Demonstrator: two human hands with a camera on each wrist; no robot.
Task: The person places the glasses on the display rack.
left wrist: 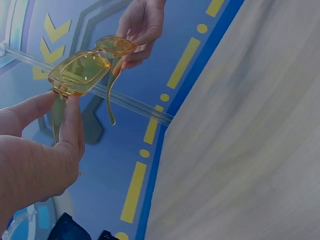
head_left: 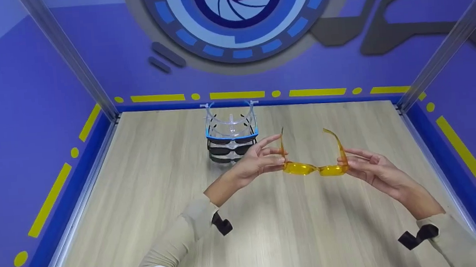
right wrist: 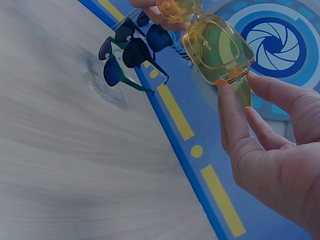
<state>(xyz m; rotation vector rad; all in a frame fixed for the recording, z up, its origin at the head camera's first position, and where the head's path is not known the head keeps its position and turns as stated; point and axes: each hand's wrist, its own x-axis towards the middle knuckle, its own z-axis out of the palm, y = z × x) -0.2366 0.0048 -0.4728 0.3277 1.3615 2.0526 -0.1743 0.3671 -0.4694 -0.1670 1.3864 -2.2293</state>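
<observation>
Yellow-lensed sunglasses (head_left: 300,168) with an amber frame hang above the table between both hands, temples unfolded and pointing away. My left hand (head_left: 252,163) pinches them at the left hinge, thumb and fingers around the temple, as the left wrist view also shows. The right hand (head_left: 376,169) pinches the opposite hinge and temple; in the right wrist view its thumb and fingers (right wrist: 235,115) meet beside the lens. Behind my left hand stands a clear display rack (head_left: 232,123) bearing several dark sunglasses (head_left: 219,151), one with a blue top edge. The left hand partly hides the lower pairs.
The wooden tabletop (head_left: 271,232) spreads under the arms. Blue-purple walls with yellow markings (head_left: 52,199) enclose it at the back and both sides. Metal posts (head_left: 75,57) rise at the rear corners. A black wrist mount (head_left: 221,224) sits on each sleeve.
</observation>
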